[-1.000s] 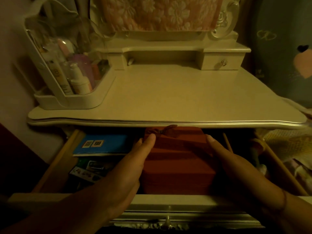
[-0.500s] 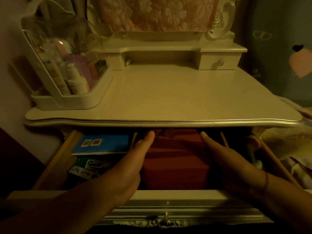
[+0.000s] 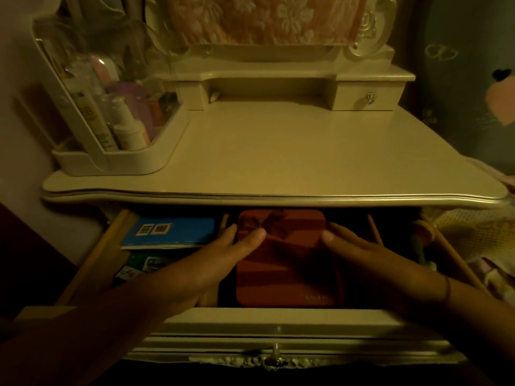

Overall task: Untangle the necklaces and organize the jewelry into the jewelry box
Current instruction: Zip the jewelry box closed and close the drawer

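A dark red jewelry box (image 3: 287, 271) with a ribbon bow on its lid lies in the open drawer (image 3: 278, 324) of a cream dressing table. My left hand (image 3: 223, 257) grips the box's left side, thumb on the lid beside the bow. On the opposite side, my right hand (image 3: 359, 257) holds the right edge, its thumb also resting on the lid. The box is closed. No necklaces or other jewelry are visible.
A blue booklet (image 3: 170, 232) and green packets (image 3: 145, 266) lie in the drawer's left section. On the tabletop (image 3: 306, 151) a clear cosmetics organizer (image 3: 111, 126) stands at the back left. A small drawer (image 3: 367, 97) sits at the back right, under a mirror.
Both hands shifted from lying flat along the box's sides to gripping it with thumbs on the lid. The box has come out from under the tabletop edge, showing its bow again.
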`<state>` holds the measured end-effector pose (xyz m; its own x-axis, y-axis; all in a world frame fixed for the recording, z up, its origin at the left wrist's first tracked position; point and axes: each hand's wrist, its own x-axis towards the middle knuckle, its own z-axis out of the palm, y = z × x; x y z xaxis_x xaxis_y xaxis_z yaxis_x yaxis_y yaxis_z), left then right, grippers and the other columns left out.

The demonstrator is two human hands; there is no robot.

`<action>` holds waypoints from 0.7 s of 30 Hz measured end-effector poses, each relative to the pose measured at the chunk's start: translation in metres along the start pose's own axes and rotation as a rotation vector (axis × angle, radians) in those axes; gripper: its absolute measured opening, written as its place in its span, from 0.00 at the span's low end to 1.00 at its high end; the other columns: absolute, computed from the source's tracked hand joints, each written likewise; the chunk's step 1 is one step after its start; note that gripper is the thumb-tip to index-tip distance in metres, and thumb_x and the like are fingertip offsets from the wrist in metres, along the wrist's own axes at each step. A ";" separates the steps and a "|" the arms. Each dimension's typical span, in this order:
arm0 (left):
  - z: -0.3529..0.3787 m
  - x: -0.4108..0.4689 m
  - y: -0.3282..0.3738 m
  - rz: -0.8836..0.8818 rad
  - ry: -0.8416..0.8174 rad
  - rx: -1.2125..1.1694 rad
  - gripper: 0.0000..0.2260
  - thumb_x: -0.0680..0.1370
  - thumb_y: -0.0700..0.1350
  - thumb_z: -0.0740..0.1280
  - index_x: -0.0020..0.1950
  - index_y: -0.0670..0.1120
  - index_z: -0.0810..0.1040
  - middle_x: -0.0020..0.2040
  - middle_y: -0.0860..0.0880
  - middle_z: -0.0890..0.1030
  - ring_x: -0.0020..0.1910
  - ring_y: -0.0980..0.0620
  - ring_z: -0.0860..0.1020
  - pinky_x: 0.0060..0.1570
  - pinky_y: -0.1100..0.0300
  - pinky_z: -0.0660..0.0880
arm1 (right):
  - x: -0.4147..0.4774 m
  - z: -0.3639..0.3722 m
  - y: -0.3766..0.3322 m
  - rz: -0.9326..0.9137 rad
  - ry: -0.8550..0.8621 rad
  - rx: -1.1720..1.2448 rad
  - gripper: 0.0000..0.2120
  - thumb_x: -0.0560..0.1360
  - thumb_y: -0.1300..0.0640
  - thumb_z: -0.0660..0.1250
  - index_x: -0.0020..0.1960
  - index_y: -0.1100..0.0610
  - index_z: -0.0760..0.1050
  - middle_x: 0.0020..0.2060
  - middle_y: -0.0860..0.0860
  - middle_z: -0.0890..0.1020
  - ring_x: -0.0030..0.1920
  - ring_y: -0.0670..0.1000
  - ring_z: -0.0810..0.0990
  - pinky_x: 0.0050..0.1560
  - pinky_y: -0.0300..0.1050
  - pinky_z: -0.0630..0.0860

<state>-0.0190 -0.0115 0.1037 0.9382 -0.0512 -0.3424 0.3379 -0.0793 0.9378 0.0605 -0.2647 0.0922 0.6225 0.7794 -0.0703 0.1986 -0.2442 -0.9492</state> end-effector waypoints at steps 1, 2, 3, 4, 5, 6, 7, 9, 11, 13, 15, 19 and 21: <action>-0.003 -0.005 0.004 0.028 -0.034 0.065 0.34 0.65 0.68 0.63 0.69 0.67 0.56 0.66 0.72 0.62 0.61 0.73 0.66 0.58 0.74 0.64 | 0.000 0.000 -0.009 0.056 -0.015 0.121 0.28 0.69 0.50 0.67 0.66 0.42 0.61 0.57 0.34 0.74 0.49 0.27 0.75 0.43 0.22 0.71; -0.006 -0.011 0.010 0.054 -0.089 0.172 0.31 0.64 0.70 0.63 0.64 0.71 0.55 0.61 0.78 0.63 0.57 0.80 0.65 0.55 0.79 0.62 | 0.009 0.000 -0.011 0.109 -0.034 0.196 0.33 0.69 0.52 0.69 0.68 0.40 0.57 0.59 0.35 0.73 0.54 0.28 0.73 0.49 0.23 0.70; -0.011 -0.016 0.011 0.083 -0.130 0.319 0.34 0.62 0.73 0.64 0.63 0.74 0.52 0.60 0.83 0.59 0.59 0.83 0.60 0.56 0.81 0.59 | 0.013 -0.008 0.003 0.062 -0.032 0.116 0.36 0.69 0.51 0.70 0.71 0.40 0.54 0.64 0.37 0.71 0.62 0.33 0.70 0.58 0.29 0.69; -0.019 -0.020 0.006 0.104 -0.180 0.490 0.40 0.59 0.75 0.64 0.65 0.75 0.46 0.62 0.85 0.50 0.63 0.82 0.53 0.60 0.79 0.56 | 0.016 -0.010 0.005 0.102 -0.036 -0.017 0.37 0.71 0.46 0.70 0.73 0.41 0.54 0.67 0.37 0.68 0.68 0.38 0.66 0.67 0.38 0.65; -0.026 -0.024 0.004 0.085 -0.217 0.651 0.47 0.59 0.75 0.66 0.67 0.73 0.39 0.64 0.83 0.42 0.67 0.79 0.47 0.64 0.75 0.52 | 0.013 -0.013 0.014 0.058 0.001 -0.095 0.32 0.72 0.40 0.67 0.72 0.38 0.57 0.67 0.34 0.67 0.70 0.41 0.63 0.71 0.43 0.60; -0.032 -0.026 0.000 0.061 -0.234 0.757 0.51 0.60 0.72 0.68 0.69 0.71 0.34 0.64 0.81 0.35 0.68 0.76 0.42 0.67 0.70 0.51 | 0.015 -0.024 0.038 0.038 0.059 -0.250 0.27 0.72 0.35 0.64 0.69 0.35 0.61 0.65 0.30 0.68 0.71 0.42 0.62 0.73 0.46 0.56; -0.036 -0.026 -0.003 0.053 -0.262 0.829 0.53 0.62 0.69 0.70 0.69 0.70 0.31 0.64 0.80 0.32 0.68 0.75 0.40 0.68 0.66 0.50 | 0.020 -0.039 0.066 0.061 0.139 -0.436 0.23 0.73 0.34 0.60 0.67 0.34 0.64 0.63 0.27 0.67 0.71 0.41 0.61 0.74 0.45 0.52; -0.037 -0.026 -0.004 0.068 -0.276 0.879 0.53 0.63 0.66 0.73 0.70 0.69 0.32 0.64 0.79 0.30 0.69 0.74 0.38 0.70 0.63 0.48 | 0.019 -0.038 0.080 -0.013 0.048 -0.620 0.27 0.73 0.32 0.50 0.71 0.34 0.56 0.68 0.25 0.56 0.73 0.36 0.51 0.74 0.49 0.38; -0.034 -0.026 -0.003 0.096 -0.229 0.887 0.53 0.63 0.66 0.73 0.71 0.69 0.34 0.65 0.79 0.32 0.70 0.73 0.39 0.70 0.63 0.49 | 0.023 -0.033 0.062 0.024 0.103 -0.637 0.33 0.67 0.30 0.49 0.71 0.29 0.48 0.69 0.23 0.46 0.71 0.32 0.40 0.72 0.54 0.33; -0.034 -0.024 -0.002 0.121 -0.176 0.893 0.53 0.62 0.66 0.73 0.71 0.70 0.35 0.66 0.79 0.33 0.71 0.72 0.40 0.70 0.62 0.49 | 0.022 -0.033 0.052 0.007 0.142 -0.599 0.36 0.64 0.30 0.53 0.71 0.29 0.46 0.71 0.27 0.45 0.73 0.34 0.40 0.73 0.58 0.35; -0.033 -0.022 -0.001 0.173 -0.125 0.952 0.53 0.61 0.68 0.73 0.71 0.69 0.35 0.67 0.78 0.33 0.71 0.72 0.39 0.70 0.63 0.47 | 0.015 -0.028 0.025 -0.071 0.129 -0.605 0.44 0.62 0.24 0.60 0.72 0.31 0.44 0.73 0.31 0.44 0.74 0.39 0.41 0.73 0.60 0.39; -0.035 -0.012 0.001 0.330 -0.023 1.095 0.51 0.62 0.70 0.70 0.72 0.66 0.37 0.68 0.75 0.32 0.69 0.72 0.33 0.66 0.68 0.40 | 0.001 -0.021 -0.014 -0.145 0.061 -0.584 0.57 0.56 0.27 0.69 0.75 0.40 0.42 0.74 0.34 0.41 0.75 0.41 0.43 0.74 0.56 0.54; -0.037 -0.006 0.000 0.423 0.035 1.151 0.50 0.61 0.73 0.68 0.74 0.64 0.42 0.70 0.73 0.34 0.71 0.70 0.34 0.67 0.66 0.41 | 0.005 -0.018 -0.015 -0.166 0.143 -0.635 0.56 0.57 0.29 0.69 0.76 0.44 0.45 0.74 0.36 0.42 0.75 0.42 0.45 0.73 0.55 0.57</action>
<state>-0.0217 0.0252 0.1076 0.9654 -0.2608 -0.0049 -0.2404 -0.8969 0.3713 0.0745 -0.2679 0.1119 0.6311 0.7622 0.1439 0.6796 -0.4539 -0.5764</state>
